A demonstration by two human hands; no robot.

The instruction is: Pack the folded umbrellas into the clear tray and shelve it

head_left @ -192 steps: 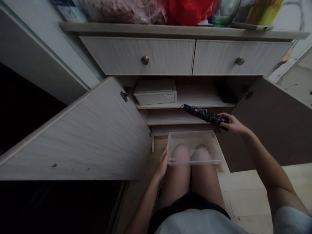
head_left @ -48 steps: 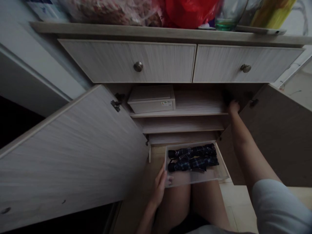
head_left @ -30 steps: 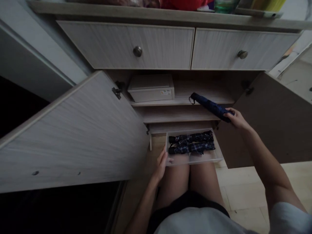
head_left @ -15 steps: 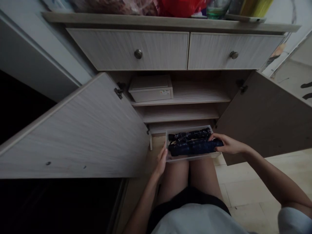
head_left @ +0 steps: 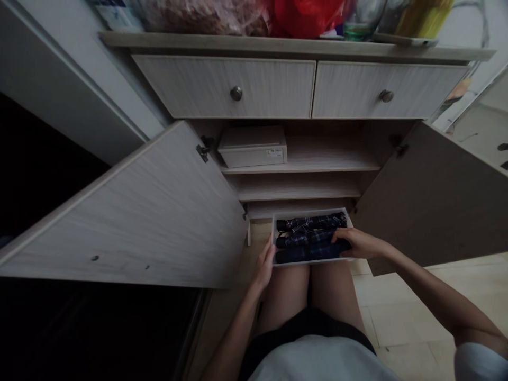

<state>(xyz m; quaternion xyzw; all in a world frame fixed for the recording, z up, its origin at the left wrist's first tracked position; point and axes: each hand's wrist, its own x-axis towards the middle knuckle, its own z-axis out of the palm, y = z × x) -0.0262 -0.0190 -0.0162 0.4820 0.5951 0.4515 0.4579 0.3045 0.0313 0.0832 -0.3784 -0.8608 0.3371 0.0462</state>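
Observation:
A shallow whitish box (head_left: 273,233) sits over my thighs, with folded umbrellas lying side by side in it. At the far side is a dark checked umbrella (head_left: 317,221); a second checked umbrella (head_left: 304,239) lies in the middle. The dark navy umbrella (head_left: 305,254) lies along the near wall. My left hand (head_left: 265,263) is closed on the box's left end, fingers along its outer side. My right hand (head_left: 359,243) reaches over the right end, its fingers curled round the end of the navy umbrella and also against the middle one.
An open cabinet (head_left: 301,188) with shelves stands ahead, its left door (head_left: 151,217) and right door (head_left: 440,196) swung outward. A light storage box (head_left: 254,148) sits on the upper shelf. Two closed drawers (head_left: 230,79) are above. Bags, including a red bag (head_left: 305,18), crowd the top.
The navy umbrella has come down from over the middle umbrella to the box's near side, my right hand moving left with it. The middle umbrella now shows. The view has shifted slightly.

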